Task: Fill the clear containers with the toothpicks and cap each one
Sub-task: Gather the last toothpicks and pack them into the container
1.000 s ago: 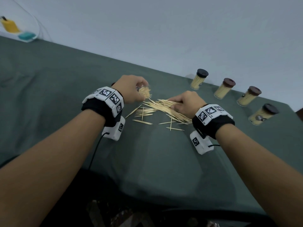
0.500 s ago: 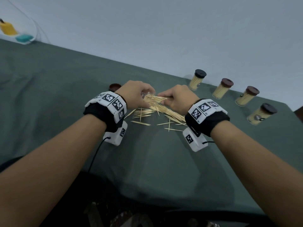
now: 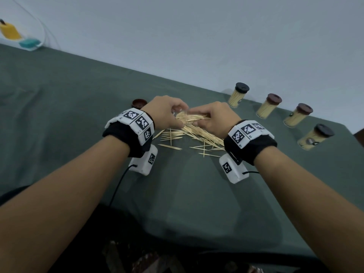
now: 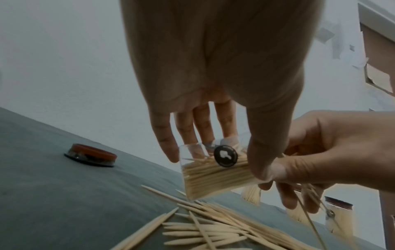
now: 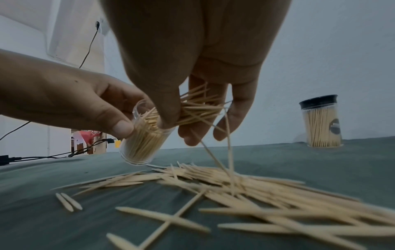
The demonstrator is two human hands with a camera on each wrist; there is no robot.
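The light is looking dim and gray in all three views. Soft shadows are lying on the cloth [image 3: 177, 194] under both arms. The head view is bending at its edges, so the wall line is tilting. In the wrist views, the palms are looking dark and the near toothpicks [image 5: 235, 211] are looking blurry. Nothing is shining or glaring.

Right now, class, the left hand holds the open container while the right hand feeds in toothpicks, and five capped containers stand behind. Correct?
Not quite: only four capped containers stand behind, as the head view shows. The left hand does hold the open container while the right hand feeds in toothpicks.
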